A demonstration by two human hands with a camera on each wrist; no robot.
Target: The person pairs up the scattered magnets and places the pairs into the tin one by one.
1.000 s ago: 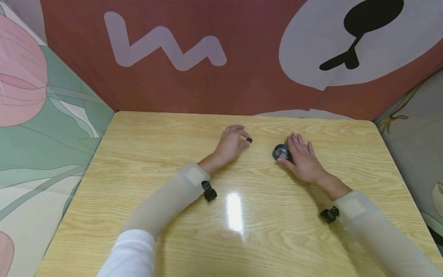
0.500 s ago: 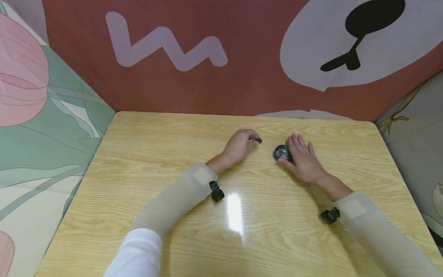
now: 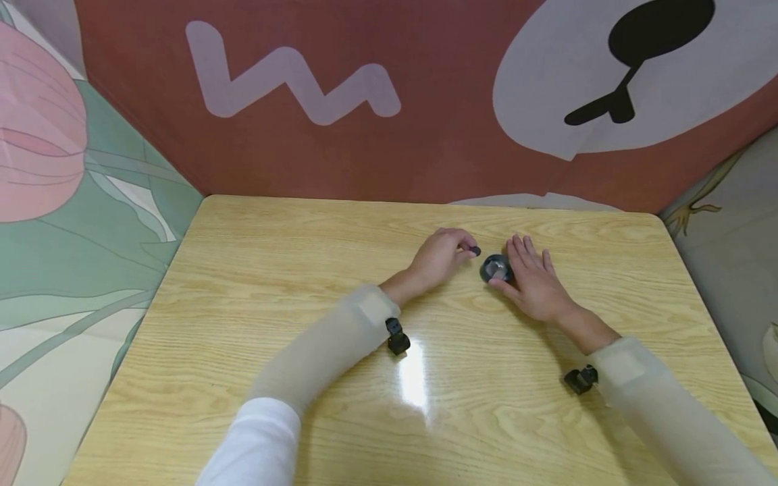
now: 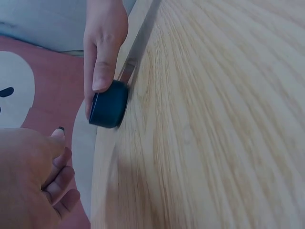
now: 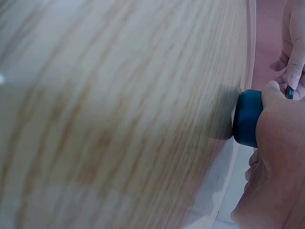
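My left hand (image 3: pixel 439 260) pinches a small black disc-like piece (image 3: pixel 475 250) between thumb and fingertips, just left of a small round cup (image 3: pixel 496 268). The cup is dark, with a shiny grey inside in the head view; its side looks dark teal in the left wrist view. It stands upright on the table. My right hand (image 3: pixel 535 280) holds the cup from the right, thumb along the near side and long fingers stretched past the far side. In the right wrist view, the right hand hides part of the cup (image 5: pixel 248 118), with the black piece (image 5: pixel 289 92) beyond the thumb.
A light wood table (image 3: pixel 340 425) carries both hands' work, its far edge close behind them. A red-brown patterned wall covering (image 3: pixel 444 148) rises beyond that edge. Small black cameras (image 3: pixel 398 337) sit on the sleeved wrists.
My left hand has moved to the right with the black piece, closing most of the gap to the cup. The right hand and the cup have stayed in place.
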